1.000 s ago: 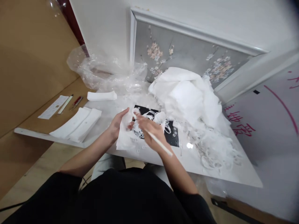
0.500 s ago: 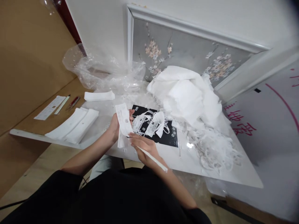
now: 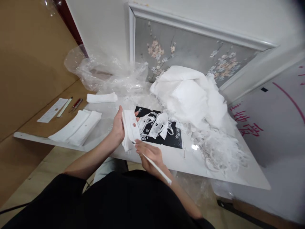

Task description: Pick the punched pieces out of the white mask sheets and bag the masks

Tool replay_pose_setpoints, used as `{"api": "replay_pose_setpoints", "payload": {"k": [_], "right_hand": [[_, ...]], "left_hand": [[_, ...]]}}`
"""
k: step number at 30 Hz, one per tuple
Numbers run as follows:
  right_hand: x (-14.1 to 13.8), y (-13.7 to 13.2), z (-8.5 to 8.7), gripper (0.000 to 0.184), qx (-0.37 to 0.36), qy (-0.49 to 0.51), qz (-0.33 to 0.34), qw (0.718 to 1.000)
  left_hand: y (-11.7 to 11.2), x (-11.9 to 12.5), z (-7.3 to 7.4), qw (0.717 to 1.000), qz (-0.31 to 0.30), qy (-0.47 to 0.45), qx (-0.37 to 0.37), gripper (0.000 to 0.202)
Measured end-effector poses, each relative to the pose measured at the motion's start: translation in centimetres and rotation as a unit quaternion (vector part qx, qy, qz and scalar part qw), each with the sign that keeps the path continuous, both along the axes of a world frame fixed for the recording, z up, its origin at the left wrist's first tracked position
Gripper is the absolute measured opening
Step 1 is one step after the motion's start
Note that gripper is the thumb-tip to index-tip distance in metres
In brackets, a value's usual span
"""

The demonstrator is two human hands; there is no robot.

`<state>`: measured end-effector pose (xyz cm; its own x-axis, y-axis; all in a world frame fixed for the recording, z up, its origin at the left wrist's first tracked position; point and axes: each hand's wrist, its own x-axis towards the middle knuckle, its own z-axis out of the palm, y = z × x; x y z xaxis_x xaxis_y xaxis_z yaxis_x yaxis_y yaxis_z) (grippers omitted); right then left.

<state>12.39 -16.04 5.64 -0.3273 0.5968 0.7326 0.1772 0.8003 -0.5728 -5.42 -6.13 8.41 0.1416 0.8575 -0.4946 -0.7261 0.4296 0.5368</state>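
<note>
My left hand (image 3: 117,125) is closed around a stack of white cloth-like strips (image 3: 130,122), thumb on the near side and fingertips showing past the far edge. A small hole in the top strip shows a skin-coloured patch. My right hand (image 3: 150,154) is closed on a thin white stick-like tool (image 3: 158,169), whose long end slants back over the wrist. Its fingertips touch the lower end of the strips, where a small dark tip shows. Just beyond lies a black mat (image 3: 170,143) with cut white pieces and loops (image 3: 160,125) on it.
Folded white strips (image 3: 79,127) and a smaller stack (image 3: 102,97) lie left. Beside them are a printed strip (image 3: 52,110), a pale pen-like stick (image 3: 64,107) and a red-and-grey tool (image 3: 76,105). Clear plastic (image 3: 107,73), white cloth (image 3: 190,95) and tangled scraps (image 3: 222,151) lie further out.
The top strip, raised and angled before, now lies flatter along the stack. The stack has shifted slightly right, and my right hand with the tool has moved slightly right and down.
</note>
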Motion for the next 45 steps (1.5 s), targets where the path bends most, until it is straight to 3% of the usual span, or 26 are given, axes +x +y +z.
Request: {"api": "replay_pose_setpoints", "payload": {"k": [6,13,15,17,19,20,21,22,24,26,27,28,30,32,34,40,45], "right_hand": [[0.3,-0.4,-0.4,0.072,-0.022,-0.003,0.049,0.999],[1.1,-2.0,-1.2,0.056,-0.104,0.026,0.074,0.991],[1.4,-2.1,-1.4,0.042,-0.145,0.049,0.043,0.987],[1.7,-1.5,-1.6,0.026,-0.198,0.068,-0.035,0.977],[1.9,-0.1,-1.8,0.019,-0.25,0.066,-0.115,0.959],[2.0,0.9,-2.0,0.02,-0.264,0.057,-0.141,0.952],[2.0,1.8,-2.2,0.022,-0.269,0.044,-0.152,0.95],[2.0,2.8,-2.5,0.024,-0.267,0.03,-0.153,0.951],[1.5,4.6,-3.3,0.027,-0.266,-0.002,-0.14,0.954],[0.6,5.9,-4.1,0.03,-0.279,-0.034,-0.128,0.951],[0.2,6.4,-4.6,0.031,-0.288,-0.047,-0.124,0.948],[-0.3,6.7,-5.0,0.031,-0.297,-0.058,-0.123,0.945],[-1.2,7.0,-5.7,0.031,-0.311,-0.076,-0.119,0.94],[-1.7,7.1,-6.2,0.03,-0.322,-0.083,-0.12,0.935],[-1.9,7.1,-6.5,0.03,-0.323,-0.086,-0.121,0.935],[-1.8,7.0,-6.8,0.032,-0.28,-0.083,-0.085,0.953],[-1.9,7.0,-7.2,0.03,-0.288,-0.075,-0.076,0.952]], "left_hand": [[-0.4,0.4,0.0,0.999,0.018,-0.039,0.022,0.045],[-1.4,0.5,-0.4,0.996,0.003,-0.075,0.05,0.016],[-1.6,0.0,-0.4,0.996,0.007,-0.071,0.054,0.022],[-1.8,-0.8,-0.3,0.996,-0.006,-0.043,0.08,0.033],[-2.0,-1.6,-0.1,0.987,-0.018,0.058,0.152,0.039],[-2.1,-1.9,0.0,0.968,-0.022,0.151,0.199,0.039],[-2.3,-2.0,0.0,0.932,-0.03,0.271,0.241,0.04],[-2.4,-2.0,-0.1,0.874,-0.047,0.405,0.266,0.04],[-2.4,-1.8,-0.7,0.712,-0.12,0.642,0.256,0.041],[-2.2,-1.4,-1.6,0.569,-0.214,0.767,0.205,0.048],[-1.9,-1.3,-2.1,0.525,-0.25,0.792,0.183,0.052],[-1.6,-1.3,-2.6,0.499,-0.275,0.804,0.169,0.056],[-0.9,-1.6,-3.6,0.478,-0.29,0.815,0.153,0.059],[-0.2,-2.1,-4.3,0.475,-0.279,0.822,0.142,0.058],[0.4,-2.8,-4.9,0.491,-0.265,0.818,0.138,0.057],[1.2,-4.7,-6.0,0.618,-0.224,0.735,0.163,0.057],[1.1,-5.2,-6.3,0.684,-0.189,0.683,0.175,0.052]]}}
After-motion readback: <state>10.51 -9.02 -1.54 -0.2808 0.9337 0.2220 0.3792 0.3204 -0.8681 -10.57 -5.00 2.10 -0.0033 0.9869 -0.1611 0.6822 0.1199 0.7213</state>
